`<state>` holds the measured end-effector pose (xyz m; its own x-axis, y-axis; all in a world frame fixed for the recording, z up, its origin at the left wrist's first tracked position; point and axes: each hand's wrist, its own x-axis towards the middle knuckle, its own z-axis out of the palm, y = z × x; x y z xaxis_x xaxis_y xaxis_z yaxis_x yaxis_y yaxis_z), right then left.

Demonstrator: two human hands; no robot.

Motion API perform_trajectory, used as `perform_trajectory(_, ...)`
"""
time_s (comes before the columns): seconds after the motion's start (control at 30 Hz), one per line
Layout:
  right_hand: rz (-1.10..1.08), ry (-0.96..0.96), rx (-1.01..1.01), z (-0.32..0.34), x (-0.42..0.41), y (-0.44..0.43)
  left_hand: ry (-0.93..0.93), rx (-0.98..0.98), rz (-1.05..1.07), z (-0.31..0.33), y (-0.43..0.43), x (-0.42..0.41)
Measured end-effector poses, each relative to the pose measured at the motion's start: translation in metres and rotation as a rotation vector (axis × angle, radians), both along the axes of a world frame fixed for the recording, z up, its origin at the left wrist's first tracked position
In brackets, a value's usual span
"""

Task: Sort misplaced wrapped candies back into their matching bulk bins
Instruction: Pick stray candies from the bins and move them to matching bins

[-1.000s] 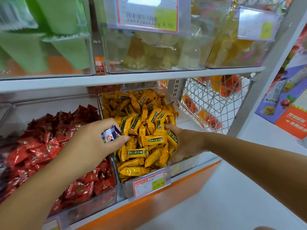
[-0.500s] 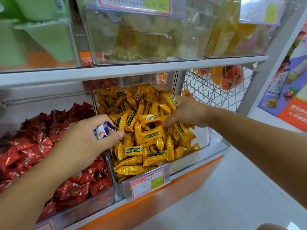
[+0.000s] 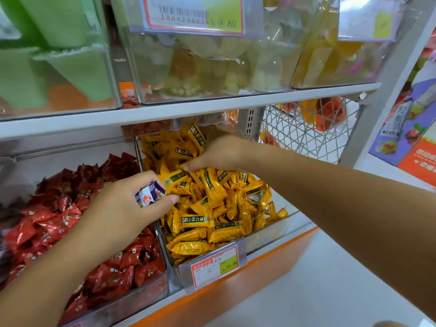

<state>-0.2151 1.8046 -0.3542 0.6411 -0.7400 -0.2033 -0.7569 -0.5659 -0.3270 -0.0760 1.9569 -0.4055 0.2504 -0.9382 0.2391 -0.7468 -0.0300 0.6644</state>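
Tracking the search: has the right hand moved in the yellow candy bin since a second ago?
Yes. The right hand has gone from near the front price tag toward the back of the yellow candy bin, slightly leftward.

Left hand point(image 3: 122, 208) pinches candy point(image 3: 148, 195); right hand point(image 3: 219, 152) palm-down, fingers curled, forearm extended.

White-and-blue candy point(image 3: 149, 195) (crinkled wrapper) held beside yellow candies point(image 3: 212, 208).

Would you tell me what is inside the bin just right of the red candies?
Yellow wrapped candies fill the clear bin, and the right hand rests among them. Lower layers, and anything beneath that hand, are covered.
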Motion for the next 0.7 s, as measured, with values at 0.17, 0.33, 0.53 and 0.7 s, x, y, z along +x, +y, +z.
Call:
perform_trajectory(0.17, 0.161, 0.054, 0.032, 0.004, -0.023, -0.013, 0.018, 0.005, 0.006, 0.001, 0.003, -0.001)
perform_trajectory(0.33, 0.137, 0.145, -0.042, 0.023, -0.059, -0.019, 0.011, -0.005, 0.008, 0.000, 0.002, -0.001)
perform_trajectory(0.53, 0.103, 0.505, 0.031, 0.008, -0.080, -0.025, -0.011, -0.012, 0.003, -0.001, 0.001, 0.000)
perform_trajectory(0.7, 0.031, 0.520, 0.173, -0.034, -0.070, -0.022, 0.013, -0.014, 0.002, 0.000, 0.003, -0.001)
